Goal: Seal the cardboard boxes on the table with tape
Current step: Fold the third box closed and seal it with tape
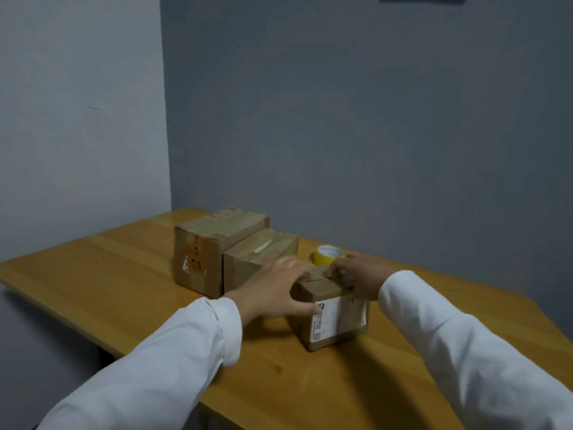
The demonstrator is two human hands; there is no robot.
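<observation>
Holding, left hand (273, 290): fingers spread against the small box's (333, 318) left side.
Right hand (356, 276): fingers curl over its top, gripping.
Behind: tape roll (328, 255) on table (124, 274); two boxes (217, 243) touching.

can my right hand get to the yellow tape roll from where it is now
Probably yes. The yellow tape roll stands on the table just behind the right hand, nothing between them. That hand is busy on the small box, though, so it must let go first.
</observation>
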